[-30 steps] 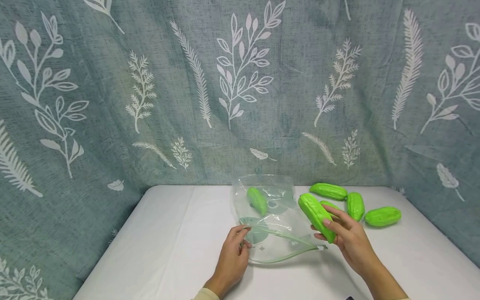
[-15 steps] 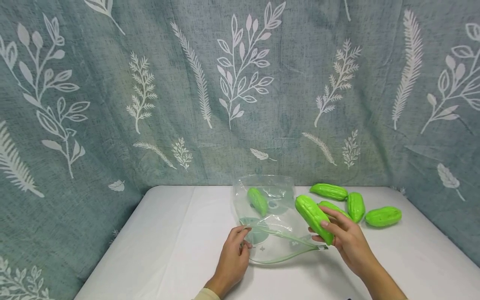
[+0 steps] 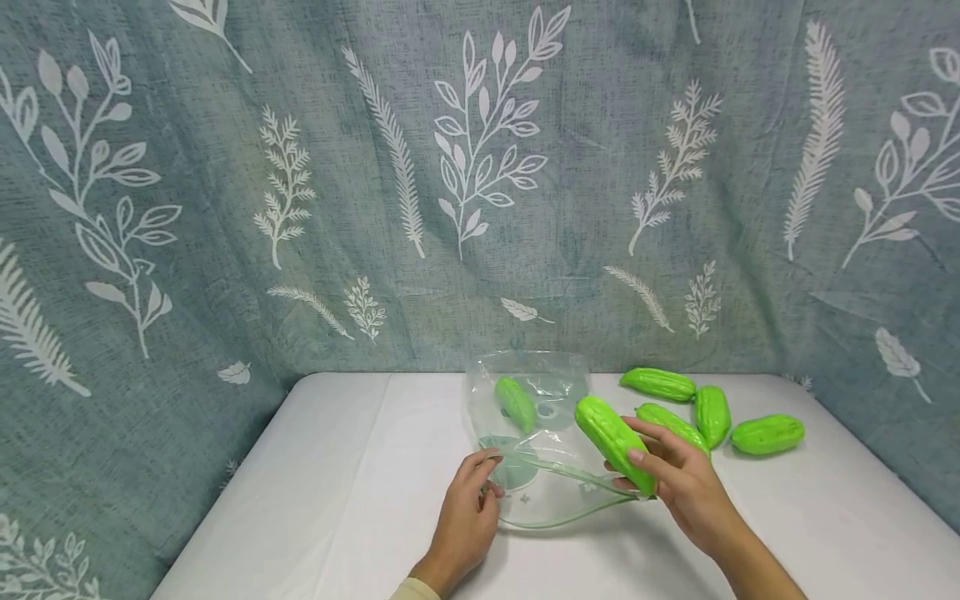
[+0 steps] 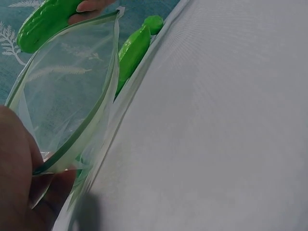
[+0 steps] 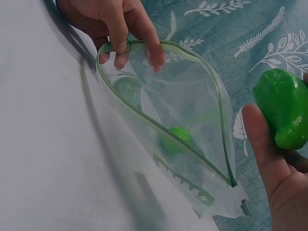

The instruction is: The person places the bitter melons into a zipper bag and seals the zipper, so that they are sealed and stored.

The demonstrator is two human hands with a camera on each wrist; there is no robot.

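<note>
My right hand (image 3: pixel 686 492) holds a bright green ridged gourd, like a bitter melon (image 3: pixel 611 442), tilted above the right end of the mouth of a clear zip bag (image 3: pixel 555 500). Thumb and fingers grip its lower end; its upper end points toward the back left. At the bag's left side my left hand (image 3: pixel 465 508) pinches the green-edged rim, and the mouth gapes, as the right wrist view also shows. One similar gourd (image 3: pixel 516 404) lies inside the bag, toward its closed end. In the left wrist view, fingers (image 4: pixel 53 192) sit on either side of the rim.
Several more green gourds (image 3: pixel 658 384) lie on the white table (image 3: pixel 360 483) at the back right, one of them partly behind my right hand. A teal leaf-patterned cloth (image 3: pixel 480 183) hangs behind the table and at both sides.
My right hand has moved a little left and slightly down with the gourd, bringing it closer to the bag's mouth. The left hand and bag stay about where they were.
</note>
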